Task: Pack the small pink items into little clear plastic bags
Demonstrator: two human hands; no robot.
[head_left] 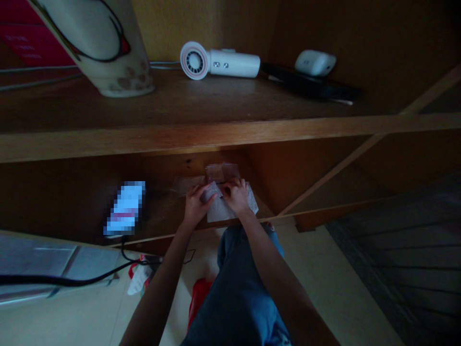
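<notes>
On the lower shelf, my left hand [196,204] is closed around the left side of a small pale packet [212,191] that looks like clear plastic. My right hand [236,197] is at the packet's right edge, its fingers bent and pinched together; what lies between them is too small to make out. Under both hands is a whitish sheet [219,211], and a patterned pale piece [252,199] sticks out to the right. Clear flat bags [222,171] lie just behind my hands, with another clear bag [187,184] to the left.
A lit phone [125,209] lies left on the same shelf, a black cable [72,280] below it. The upper shelf edge [216,136] overhangs my hands. Above stand a large cup [118,48], a white handheld fan [223,62], a dark flat object [309,86] and a white case [315,62].
</notes>
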